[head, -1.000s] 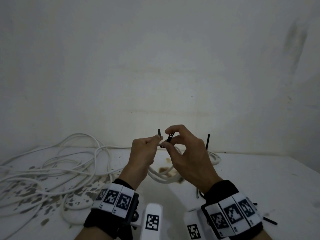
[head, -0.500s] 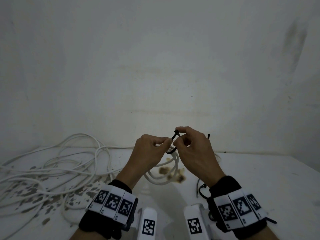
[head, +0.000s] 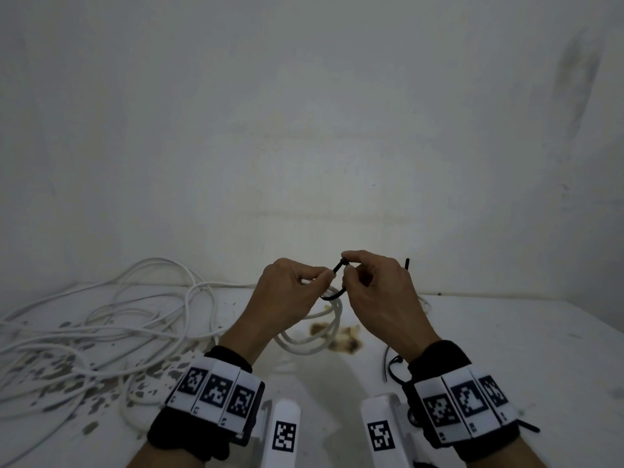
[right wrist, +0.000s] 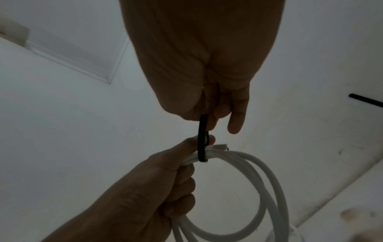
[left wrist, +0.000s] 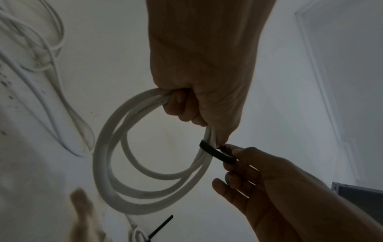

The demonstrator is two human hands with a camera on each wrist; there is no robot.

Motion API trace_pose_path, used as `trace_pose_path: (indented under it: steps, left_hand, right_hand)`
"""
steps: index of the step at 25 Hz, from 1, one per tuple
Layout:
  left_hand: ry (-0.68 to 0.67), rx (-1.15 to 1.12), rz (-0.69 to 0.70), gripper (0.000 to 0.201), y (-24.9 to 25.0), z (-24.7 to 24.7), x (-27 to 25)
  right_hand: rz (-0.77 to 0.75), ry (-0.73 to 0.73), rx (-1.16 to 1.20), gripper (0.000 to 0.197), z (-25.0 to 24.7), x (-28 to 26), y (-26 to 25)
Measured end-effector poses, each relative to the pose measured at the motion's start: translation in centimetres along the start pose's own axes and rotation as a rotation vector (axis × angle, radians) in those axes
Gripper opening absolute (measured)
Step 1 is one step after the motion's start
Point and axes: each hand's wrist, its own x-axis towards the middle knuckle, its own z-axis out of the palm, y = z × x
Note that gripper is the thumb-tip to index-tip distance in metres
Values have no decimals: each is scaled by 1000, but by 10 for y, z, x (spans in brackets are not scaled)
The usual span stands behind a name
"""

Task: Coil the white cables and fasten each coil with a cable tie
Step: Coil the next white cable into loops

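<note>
My left hand (head: 297, 282) grips a small coil of white cable (head: 314, 336) and holds it above the table; its fingers are curled round the strands (left wrist: 132, 147). A black cable tie (head: 337, 282) loops round the coil beside the left thumb (right wrist: 202, 147). My right hand (head: 351, 268) pinches the tie's joined ends (left wrist: 225, 152) between thumb and forefinger, just right of the left hand. The coil (right wrist: 259, 188) hangs down from the left fist. The tie's loop still stands loose round the strands.
A tangle of loose white cables (head: 101, 332) sprawls over the left of the stained white table (head: 506, 366). Spare black ties (head: 391, 366) lie by my right wrist, and one (head: 407, 265) sticks up behind the right hand. A wall stands close behind.
The tie's two ends, apart a second ago, have been brought together into a closed loop round the coil. Both hands have shifted slightly closer together.
</note>
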Motion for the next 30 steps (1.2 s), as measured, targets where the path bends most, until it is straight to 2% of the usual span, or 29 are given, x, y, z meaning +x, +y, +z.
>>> trace_pose_path:
  steps: [2,4,7,9,11,14,17,20,24,30]
  left_hand:
    - [-27,14,7,17,-1,-2,-1]
    - [-62,20,15,15,1,-6,-1]
    - [-147,-32,93,18,12,-12,-1]
    - [-160,-77,116,21,20,-12,-2]
    - [-115,-96,87,27,24,-7,-2]
    - [-49,-61,63,40,24,6,-5]
    - [33,-61,20,33,19,12,-3]
    - [120,-50,11,31,11,14,-3]
    - [198,-64,27,34,8,16,-5]
    - [275,-56,52,53,3,10,-6]
  right_hand:
    - [-8,-62,-36,22,-1,1,1]
    - [16,-119,29,14,-4,2,1]
    - [140,-186,429,9,-15,2,-1]
    - [161,-171,620,12,-22,0,-4]
    - [110,-50,541,9,-19,-1,-8]
    - [30,152,186,14,-9,0,-12]
    - [-68,220,-19,18,-9,0,-16]
    - [-136,240,-41,17,-9,-2,-22]
    - [-86,242,78,17,-13,-7,-39]
    - [-130,38,184,20,4,-24,-57]
